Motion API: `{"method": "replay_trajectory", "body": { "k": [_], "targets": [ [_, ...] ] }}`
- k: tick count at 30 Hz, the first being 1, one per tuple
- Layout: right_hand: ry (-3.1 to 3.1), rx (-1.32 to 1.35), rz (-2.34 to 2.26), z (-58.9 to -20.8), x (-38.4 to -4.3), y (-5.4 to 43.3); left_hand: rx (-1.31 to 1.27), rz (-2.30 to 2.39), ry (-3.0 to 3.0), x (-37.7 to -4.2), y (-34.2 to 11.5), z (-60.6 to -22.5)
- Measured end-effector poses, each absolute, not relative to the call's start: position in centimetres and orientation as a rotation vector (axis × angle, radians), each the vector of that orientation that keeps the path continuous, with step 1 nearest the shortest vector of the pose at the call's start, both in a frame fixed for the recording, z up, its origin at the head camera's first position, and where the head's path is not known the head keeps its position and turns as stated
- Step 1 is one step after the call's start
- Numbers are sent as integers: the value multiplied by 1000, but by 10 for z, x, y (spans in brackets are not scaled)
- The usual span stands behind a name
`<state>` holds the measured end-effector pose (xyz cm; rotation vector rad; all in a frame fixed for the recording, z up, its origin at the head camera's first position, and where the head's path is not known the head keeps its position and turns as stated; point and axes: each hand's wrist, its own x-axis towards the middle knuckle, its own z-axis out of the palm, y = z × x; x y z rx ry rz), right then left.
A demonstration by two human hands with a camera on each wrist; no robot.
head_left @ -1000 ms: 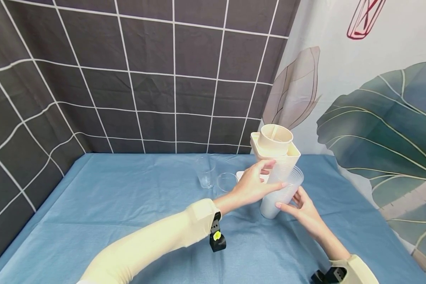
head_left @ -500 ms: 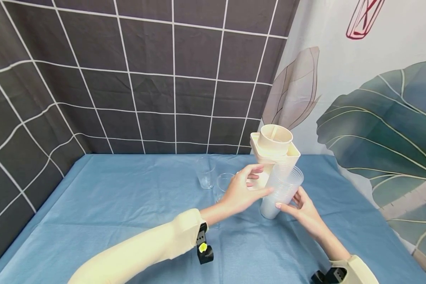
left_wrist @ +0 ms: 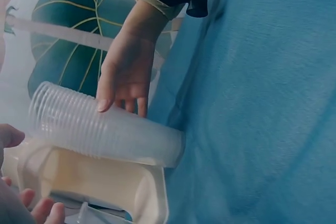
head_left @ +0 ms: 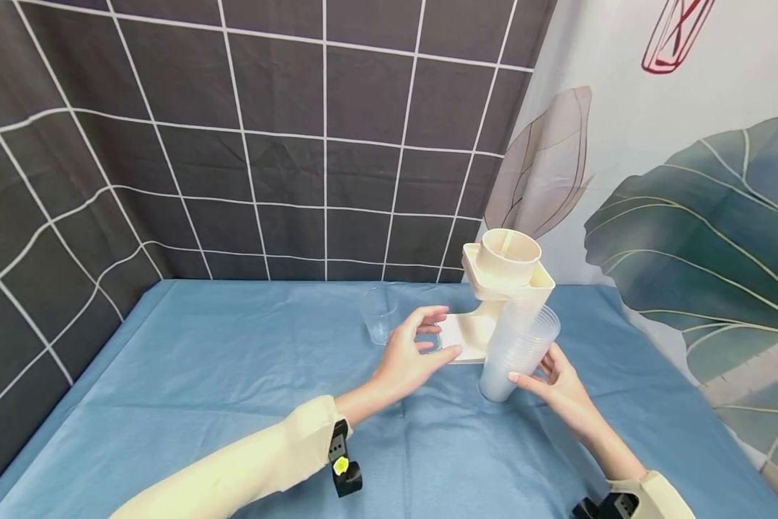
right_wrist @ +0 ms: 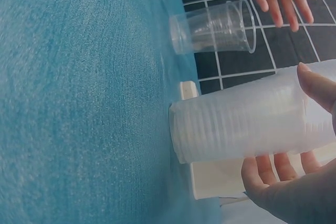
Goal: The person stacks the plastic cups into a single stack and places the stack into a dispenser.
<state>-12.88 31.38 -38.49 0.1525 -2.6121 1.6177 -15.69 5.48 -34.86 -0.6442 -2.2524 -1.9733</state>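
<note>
My right hand (head_left: 560,386) holds a tall stack of clear plastic cups (head_left: 518,349), thumb on the near side and fingers behind. The stack stands slightly tilted on the blue cloth, as the right wrist view shows its base (right_wrist: 181,135) at the cloth. To its left, my left hand (head_left: 408,355) hovers with fingers spread and nothing gripped. One clear plastic cup (head_left: 380,318) stands behind the left hand. A second clear cup (head_left: 430,344) is mostly hidden by that hand; its edge shows in the left wrist view as a clear cup (left_wrist: 92,216).
Just behind the stack stands a cream plastic stand (head_left: 508,270) with a round ring on top and a flat base (head_left: 460,335). Blue cloth (head_left: 233,360) covers the table. A dark gridded curtain (head_left: 285,173) hangs behind, a leaf-patterned one (head_left: 700,216) at right.
My left hand has drawn away from the cup stack and the stand, moving left toward the single cups. The right hand keeps its hold on the stack, which has stayed in place.
</note>
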Motion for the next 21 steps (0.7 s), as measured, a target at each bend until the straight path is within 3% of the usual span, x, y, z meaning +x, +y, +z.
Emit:
{"method": "replay_trajectory", "body": {
  "k": [21],
  "targets": [
    [-2625, 150, 1604, -385, -129, 315, -289, -1939, -2019, -162, 13, -372]
  ]
}}
